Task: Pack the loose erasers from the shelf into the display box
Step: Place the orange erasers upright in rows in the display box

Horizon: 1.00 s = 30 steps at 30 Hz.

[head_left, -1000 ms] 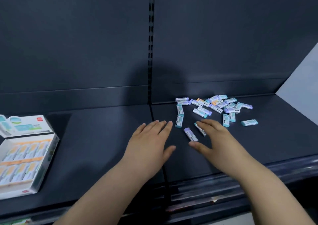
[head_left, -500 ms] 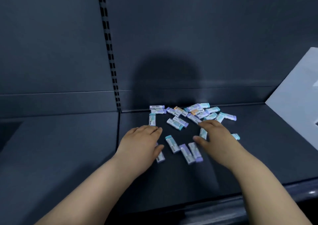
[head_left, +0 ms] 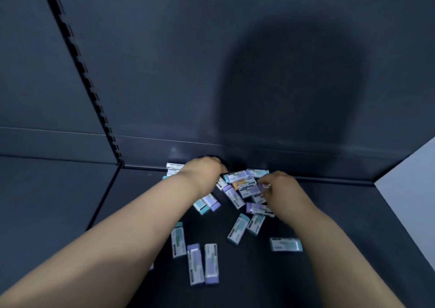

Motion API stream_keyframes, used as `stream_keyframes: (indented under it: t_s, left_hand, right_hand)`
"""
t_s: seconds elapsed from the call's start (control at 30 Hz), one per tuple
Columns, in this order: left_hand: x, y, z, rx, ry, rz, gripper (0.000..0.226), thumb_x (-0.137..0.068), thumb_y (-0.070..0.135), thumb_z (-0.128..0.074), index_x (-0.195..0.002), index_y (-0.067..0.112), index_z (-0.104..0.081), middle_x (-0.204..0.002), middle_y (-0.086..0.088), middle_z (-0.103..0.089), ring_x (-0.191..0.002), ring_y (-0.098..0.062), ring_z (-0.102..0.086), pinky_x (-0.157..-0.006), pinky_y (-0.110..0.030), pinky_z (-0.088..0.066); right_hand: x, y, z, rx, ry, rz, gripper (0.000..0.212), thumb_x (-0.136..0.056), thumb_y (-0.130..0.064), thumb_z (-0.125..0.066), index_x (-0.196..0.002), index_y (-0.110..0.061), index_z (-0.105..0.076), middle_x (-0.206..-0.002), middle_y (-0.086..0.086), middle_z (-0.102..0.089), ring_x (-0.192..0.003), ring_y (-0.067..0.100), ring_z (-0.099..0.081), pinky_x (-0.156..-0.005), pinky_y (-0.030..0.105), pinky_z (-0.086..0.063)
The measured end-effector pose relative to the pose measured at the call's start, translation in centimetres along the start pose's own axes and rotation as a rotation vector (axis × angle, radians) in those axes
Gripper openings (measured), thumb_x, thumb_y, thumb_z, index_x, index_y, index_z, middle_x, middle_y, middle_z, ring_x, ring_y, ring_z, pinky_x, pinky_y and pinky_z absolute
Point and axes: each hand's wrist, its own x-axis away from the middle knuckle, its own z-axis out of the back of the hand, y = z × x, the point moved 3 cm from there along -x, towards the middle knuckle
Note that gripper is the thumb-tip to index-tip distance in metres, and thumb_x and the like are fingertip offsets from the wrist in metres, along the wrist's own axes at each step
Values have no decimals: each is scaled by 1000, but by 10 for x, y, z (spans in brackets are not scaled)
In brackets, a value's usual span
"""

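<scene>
Behind the heap of erasers (head_left: 242,185) rises the dark back panel (head_left: 164,72), with a round shadow (head_left: 289,91) thrown on it just above the heap. Left of the heap a slotted upright (head_left: 77,55) runs up the panel, and well to the right stands a pale side panel (head_left: 412,178). The left forearm (head_left: 141,225) lies across the heap's left side and hides some pieces beneath it. The left hand (head_left: 204,168) reaches the heap's far edge, its fingers bent down out of sight, so I cannot tell whether they hold anything. The right hand (head_left: 280,187) covers the heap's right edge, fingers curled in among the pieces; whether they clamp one is too blurred to say. The heap lies on the dark shelf (head_left: 329,272), close against the back panel: small oblong blocks in white printed sleeves with teal, lilac or orange ends, jumbled crosswise. Nearer than the heap, more lie scattered singly, and a pair of stray erasers (head_left: 195,264) lies side by side.
</scene>
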Motion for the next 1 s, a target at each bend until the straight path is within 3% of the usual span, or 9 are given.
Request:
stream_keyframes:
  t_s: [0.13, 0.27, 0.43, 0.63, 0.77, 0.9, 1.0]
  left_hand:
    - [-10, 2, -7, 47, -89, 64, 44, -83, 0, -50, -123, 18, -53, -126, -6, -49, -114, -27, -50, -96, -36, -45]
    - [-3, 3, -2, 37, -133, 91, 41, -83, 9, -55, -124, 14, -51, -126, -8, -48, -118, -27, -45, -97, -34, -43]
    - [9, 3, 0, 81, -217, 83, 47, -81, 12, -61, -126, 14, -49, -125, -6, -47, -114, -24, -49, -90, -26, -41]
    - [15, 2, -3, 145, -127, 46, 30, -80, 7, -57, -108, 19, -55, -113, -3, -52, -108, -20, -46, -88, -24, -41]
    - [26, 1, -4, 184, 21, 13, 30, -84, 16, -59, -113, 22, -55, -112, 0, -53, -109, -18, -44, -90, -24, -38]
    - [50, 4, 2, 348, 244, 5, 19, -80, 14, -64, -96, 22, -62, -96, 7, -50, -86, -16, -56, -78, -25, -46]
    - [73, 9, 5, 427, 294, 26, 18, -79, 11, -62, -87, 26, -56, -88, 6, -57, -76, -16, -57, -71, -27, -47]
  right_hand:
    - [-21, -6, -4, -7, -54, 132, 30, -91, -5, -48, -116, -12, -61, -125, 8, -52, -108, 24, -54, -94, 30, -43]
    - [-34, -8, -14, 31, -81, 147, 30, -84, -1, -54, -109, -15, -62, -121, 5, -51, -104, 23, -55, -91, 34, -46]
    - [-37, -10, -7, 81, -151, 166, 14, -86, -21, -57, -96, -15, -65, -110, 7, -51, -97, 23, -53, -85, 33, -47]
    - [-35, -17, -4, 334, -111, 263, 30, -89, -33, -53, -114, -16, -52, -118, 4, -54, -110, 23, -50, -89, 35, -39]
    - [-20, -8, 2, 9, -26, 220, 19, -84, -22, -61, -102, -20, -54, -105, 1, -54, -93, 19, -54, -78, 31, -44]
    - [-2, -3, 7, -304, 46, 228, 16, -81, -16, -66, -85, -28, -55, -90, -8, -52, -81, 9, -53, -73, 21, -43]
    - [14, -9, 10, -414, 8, 234, 22, -81, -16, -66, -78, -32, -51, -86, -12, -58, -78, 5, -55, -63, 9, -40]
